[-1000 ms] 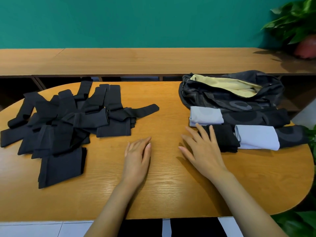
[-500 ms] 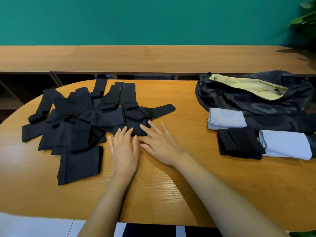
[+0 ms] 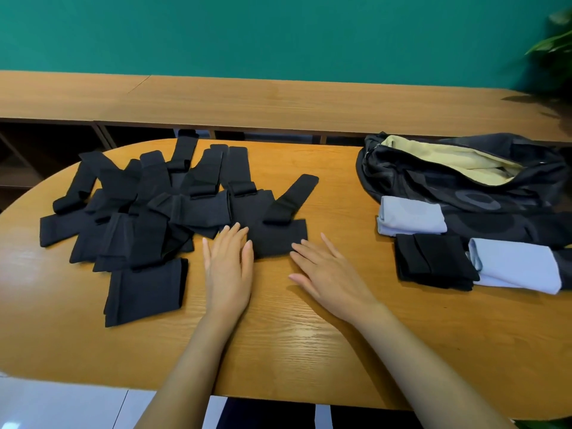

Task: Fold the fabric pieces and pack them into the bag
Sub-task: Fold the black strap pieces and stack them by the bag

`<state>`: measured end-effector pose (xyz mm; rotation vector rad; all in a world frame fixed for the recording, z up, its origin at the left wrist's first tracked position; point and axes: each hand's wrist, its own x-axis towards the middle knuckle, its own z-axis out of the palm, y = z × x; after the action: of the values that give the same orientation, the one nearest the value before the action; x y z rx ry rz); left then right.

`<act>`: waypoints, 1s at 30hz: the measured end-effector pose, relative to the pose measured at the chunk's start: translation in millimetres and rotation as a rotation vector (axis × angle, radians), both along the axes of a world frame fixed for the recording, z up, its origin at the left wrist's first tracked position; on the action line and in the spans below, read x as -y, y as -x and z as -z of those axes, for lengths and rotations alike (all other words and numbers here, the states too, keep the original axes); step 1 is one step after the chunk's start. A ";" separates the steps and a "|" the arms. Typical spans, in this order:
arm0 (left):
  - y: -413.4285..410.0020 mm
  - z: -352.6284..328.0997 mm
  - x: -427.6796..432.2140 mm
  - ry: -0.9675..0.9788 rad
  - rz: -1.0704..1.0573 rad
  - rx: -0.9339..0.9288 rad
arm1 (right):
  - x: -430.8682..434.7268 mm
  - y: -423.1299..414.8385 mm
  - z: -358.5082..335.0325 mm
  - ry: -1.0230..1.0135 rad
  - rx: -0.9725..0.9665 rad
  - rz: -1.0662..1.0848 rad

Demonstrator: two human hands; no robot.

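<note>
Fabric: the nearest black strapped cloth piece (image 3: pixel 278 239) lies flat at the pile's right edge on the oval wooden table (image 3: pixel 278 351). It looks light, limp and likely to slide. Take its 2 near corners. Your left hand (image 3: pixel 227 267) and right hand (image 3: pixel 328 274) lie flat, fingers straight, tips touching its near edge, holding nothing. 1 second ago your right hand sat by the folded black stack (image 3: pixel 433 261) beside the dark open bag (image 3: pixel 464 181).

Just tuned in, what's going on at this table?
A person's left hand and right hand lie flat, fingers straight, touching the near edge of one black fabric piece at the right end of the unfolded pile. A folded black piece and two grey folded pieces lie by the open bag, not yet packed.
</note>
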<state>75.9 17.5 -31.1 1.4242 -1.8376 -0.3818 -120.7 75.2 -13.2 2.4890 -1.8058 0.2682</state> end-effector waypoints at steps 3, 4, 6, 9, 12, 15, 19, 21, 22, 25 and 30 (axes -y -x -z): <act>0.0 0.8 -1.3 0.020 0.062 0.039 | -30.2 24.7 2.4 0.018 -0.010 0.045; 0.1 0.7 -1.8 0.032 0.083 0.055 | -39.4 31.3 2.1 0.031 -0.012 0.059; 1.0 -0.5 -3.3 0.060 0.133 0.085 | -56.2 42.0 1.6 0.068 -0.008 0.080; 3.1 -3.1 -8.7 0.113 0.292 0.128 | -75.4 50.9 1.6 0.119 0.052 0.079; 9.4 -6.3 -19.8 0.046 0.501 0.100 | -82.6 55.9 3.9 0.164 0.100 0.075; 16.7 -6.4 -27.4 0.001 0.568 0.126 | -80.5 59.5 4.9 0.201 0.167 0.077; 29.7 -4.6 -31.7 0.084 0.566 0.161 | -72.8 60.5 6.9 0.265 0.269 0.067; 34.2 -2.5 -34.0 0.145 0.524 0.125 | -71.1 59.9 10.3 0.285 0.331 0.067; 34.9 -1.6 -35.9 0.164 0.507 0.101 | -71.1 59.6 11.5 0.287 0.362 0.075; 33.6 1.0 -39.6 0.182 0.472 0.052 | -71.4 59.9 13.3 0.268 0.407 0.125; 32.0 -0.6 -40.7 0.173 0.462 0.016 | -69.4 60.9 15.2 0.286 0.349 0.136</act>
<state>43.9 58.2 -30.5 0.8820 -2.1513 -0.4257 -181.6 144.6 -28.4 2.2151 -1.8799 0.9306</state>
